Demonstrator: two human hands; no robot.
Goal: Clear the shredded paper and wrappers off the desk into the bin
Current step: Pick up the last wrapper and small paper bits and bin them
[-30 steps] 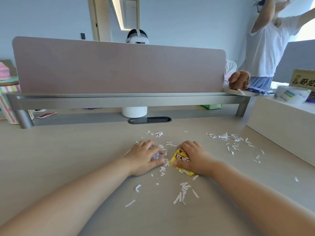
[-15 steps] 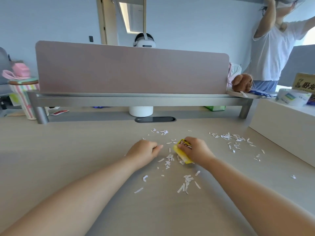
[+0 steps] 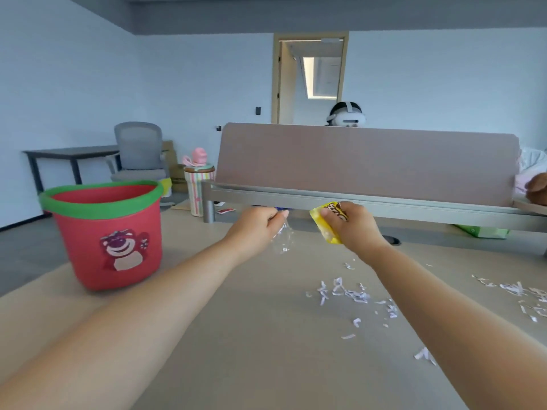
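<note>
A red bin (image 3: 108, 235) with a green rim and a bear picture stands on the desk (image 3: 236, 335) at the left. My left hand (image 3: 256, 224) is lifted above the desk, shut on a clear wrapper (image 3: 281, 239) that hangs below the fingers. To its right my right hand (image 3: 353, 224) is raised too, shut on a yellow wrapper (image 3: 327, 229). Both hands are to the right of the bin, apart from it. Shredded paper (image 3: 346, 294) lies scattered on the desk under my right forearm, with more shreds (image 3: 521, 294) at the right edge.
A brown partition panel (image 3: 367, 162) on a grey rail runs across the back of the desk. A striped cup (image 3: 198, 189) stands at its left end. A person in a white headset (image 3: 346, 116) sits behind the panel. A grey chair (image 3: 139, 152) is beyond the bin.
Both hands have lifted off the desk with the wrappers and moved left. My view has swung left, bringing the red bin into sight.
</note>
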